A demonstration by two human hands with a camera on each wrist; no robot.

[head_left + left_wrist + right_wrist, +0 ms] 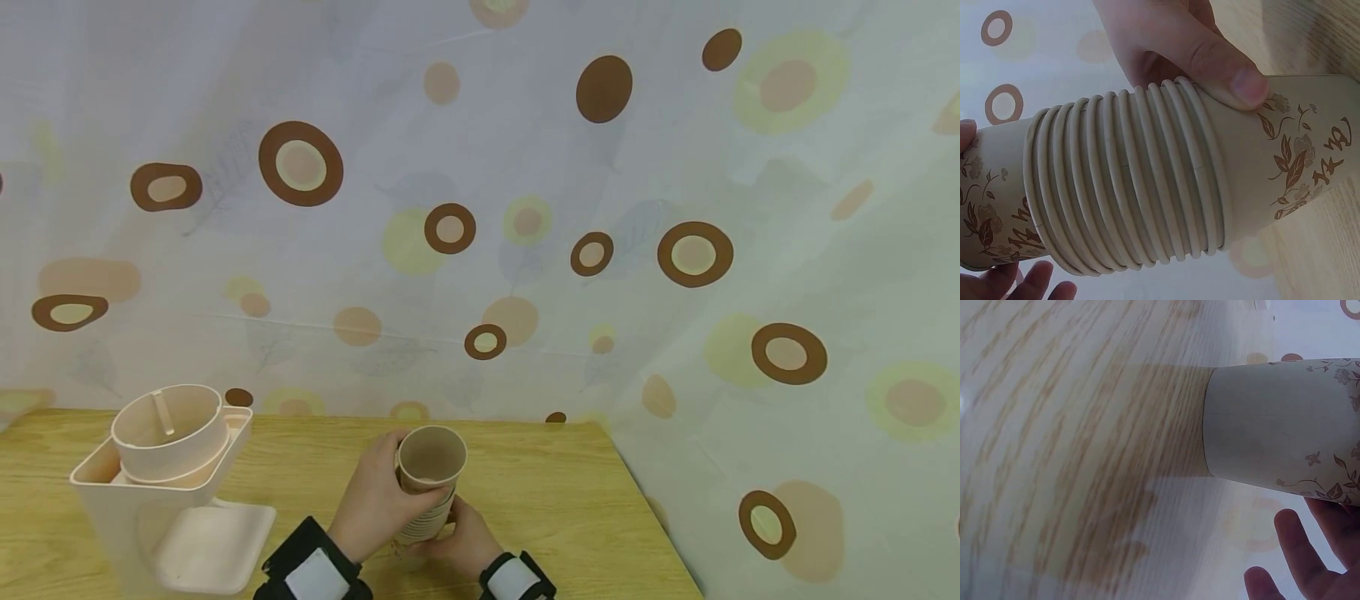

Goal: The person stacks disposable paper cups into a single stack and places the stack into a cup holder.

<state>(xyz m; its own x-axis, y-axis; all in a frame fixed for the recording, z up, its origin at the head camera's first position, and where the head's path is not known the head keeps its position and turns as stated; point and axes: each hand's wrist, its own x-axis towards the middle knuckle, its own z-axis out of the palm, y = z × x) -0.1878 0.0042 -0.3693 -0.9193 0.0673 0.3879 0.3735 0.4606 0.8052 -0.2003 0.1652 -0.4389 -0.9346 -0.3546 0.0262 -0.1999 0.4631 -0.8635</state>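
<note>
A stack of beige paper cups (432, 457), printed with brown flowers, stands nearly upright in front of me. Several rolled rims (1125, 181) lie close together at its middle, with printed cup walls above and below them. High on the stack, my left hand (378, 504) grips it, thumb across the front. My right hand (467, 542) holds it lower down, its thumb pressed beside the rims in the left wrist view. In the right wrist view the lowest cup (1272, 425) meets or hovers just over the tabletop; I cannot tell which. Some fingers (1300, 550) are spread beside it.
On the left of the wooden table (570, 500) stands a cream plastic holder (120, 517) with a round open cylinder (168, 421) in its top and a flat tray (213, 546) at its side. A patterned curtain (525, 167) hangs behind and along the right edge.
</note>
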